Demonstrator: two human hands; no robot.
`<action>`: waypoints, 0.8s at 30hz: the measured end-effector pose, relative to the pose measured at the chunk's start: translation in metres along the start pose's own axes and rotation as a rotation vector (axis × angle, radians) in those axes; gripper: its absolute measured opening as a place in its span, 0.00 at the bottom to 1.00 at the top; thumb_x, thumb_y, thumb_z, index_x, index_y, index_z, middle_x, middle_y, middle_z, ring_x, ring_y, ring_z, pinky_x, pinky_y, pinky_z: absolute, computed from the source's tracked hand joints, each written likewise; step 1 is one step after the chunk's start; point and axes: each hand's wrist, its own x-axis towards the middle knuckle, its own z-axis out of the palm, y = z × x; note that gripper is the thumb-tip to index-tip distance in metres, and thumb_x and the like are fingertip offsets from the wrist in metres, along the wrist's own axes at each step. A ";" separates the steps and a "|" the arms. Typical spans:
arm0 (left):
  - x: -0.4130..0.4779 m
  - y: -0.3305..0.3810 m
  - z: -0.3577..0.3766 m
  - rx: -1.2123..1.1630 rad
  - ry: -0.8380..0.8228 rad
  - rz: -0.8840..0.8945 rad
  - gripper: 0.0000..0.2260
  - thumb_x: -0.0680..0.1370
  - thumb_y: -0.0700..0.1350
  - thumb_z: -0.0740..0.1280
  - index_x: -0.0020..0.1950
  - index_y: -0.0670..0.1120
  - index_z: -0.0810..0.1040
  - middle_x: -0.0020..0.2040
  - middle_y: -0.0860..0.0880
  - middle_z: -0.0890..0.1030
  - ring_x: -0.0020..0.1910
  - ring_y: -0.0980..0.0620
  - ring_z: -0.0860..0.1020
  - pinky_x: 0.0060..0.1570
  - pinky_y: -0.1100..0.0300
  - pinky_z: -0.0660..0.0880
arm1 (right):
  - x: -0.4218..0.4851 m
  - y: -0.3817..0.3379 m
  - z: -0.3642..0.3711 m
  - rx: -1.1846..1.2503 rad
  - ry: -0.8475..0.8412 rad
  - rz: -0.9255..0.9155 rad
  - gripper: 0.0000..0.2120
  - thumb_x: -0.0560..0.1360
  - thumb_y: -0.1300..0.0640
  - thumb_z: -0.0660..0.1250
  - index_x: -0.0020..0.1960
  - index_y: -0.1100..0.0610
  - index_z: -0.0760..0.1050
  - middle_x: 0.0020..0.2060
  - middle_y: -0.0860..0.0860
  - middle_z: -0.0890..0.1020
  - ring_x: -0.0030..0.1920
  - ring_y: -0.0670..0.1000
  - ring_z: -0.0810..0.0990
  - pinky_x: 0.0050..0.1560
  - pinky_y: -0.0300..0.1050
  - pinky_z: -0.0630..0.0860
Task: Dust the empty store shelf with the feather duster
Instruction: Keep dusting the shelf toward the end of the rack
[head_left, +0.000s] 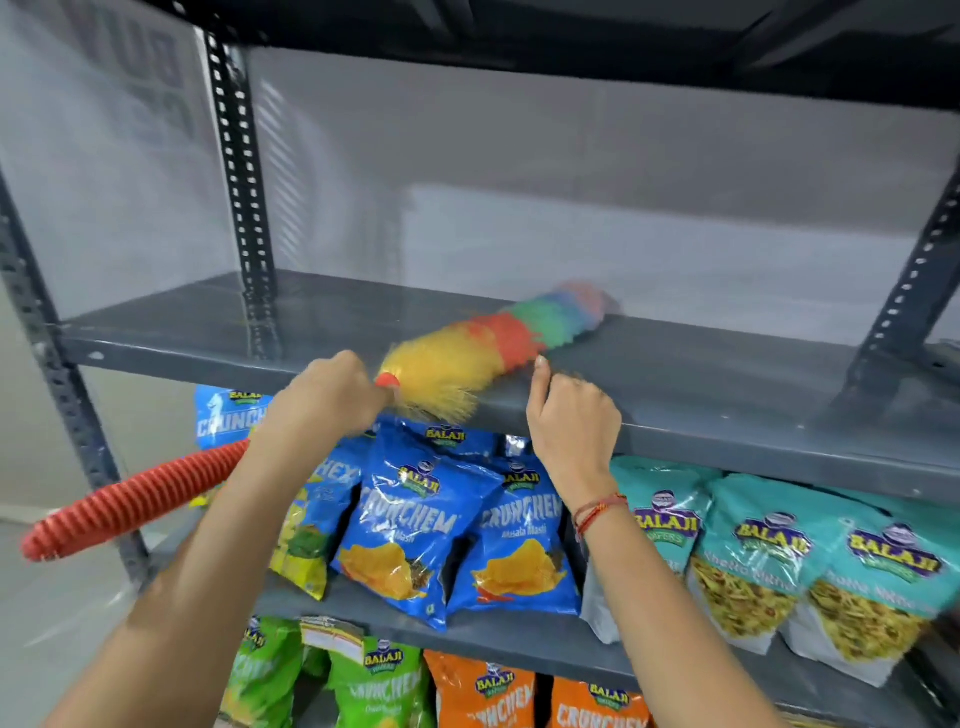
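A rainbow feather duster (498, 332) lies across the grey metal shelf (727, 374), its yellow end at the front edge and its blue and purple tip toward the back. My left hand (324, 397) is closed around the duster's neck, and the red ribbed handle (130, 501) sticks out to the lower left. My right hand (571, 421) grips the shelf's front lip just right of the duster, thumb on top. The shelf surface carries nothing but the duster.
Dark slotted uprights (241, 171) frame the shelf, with another shelf close overhead (571, 41). Below, blue snack bags (415, 525) and teal ones (779, 561) fill one shelf, with green and orange bags (488, 696) lower down. A pale wall stands behind.
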 end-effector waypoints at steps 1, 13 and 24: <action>0.003 -0.008 -0.005 0.017 0.065 -0.033 0.20 0.76 0.56 0.64 0.53 0.38 0.77 0.48 0.37 0.79 0.51 0.37 0.78 0.53 0.48 0.74 | -0.001 -0.005 0.001 0.001 -0.012 -0.014 0.23 0.78 0.54 0.62 0.28 0.65 0.76 0.26 0.62 0.81 0.28 0.61 0.80 0.28 0.47 0.74; -0.011 -0.038 -0.012 0.069 0.254 0.053 0.22 0.78 0.59 0.57 0.51 0.41 0.77 0.47 0.38 0.79 0.43 0.38 0.75 0.40 0.53 0.68 | -0.010 -0.047 0.008 0.074 -0.064 -0.115 0.19 0.78 0.56 0.61 0.34 0.66 0.78 0.33 0.63 0.83 0.37 0.62 0.82 0.43 0.51 0.78; 0.012 -0.074 -0.051 -0.005 0.039 -0.175 0.18 0.76 0.55 0.66 0.44 0.39 0.80 0.32 0.43 0.77 0.28 0.45 0.75 0.30 0.60 0.71 | -0.014 -0.080 0.023 0.108 -0.080 -0.093 0.22 0.79 0.54 0.60 0.32 0.66 0.78 0.30 0.62 0.83 0.36 0.61 0.81 0.47 0.52 0.78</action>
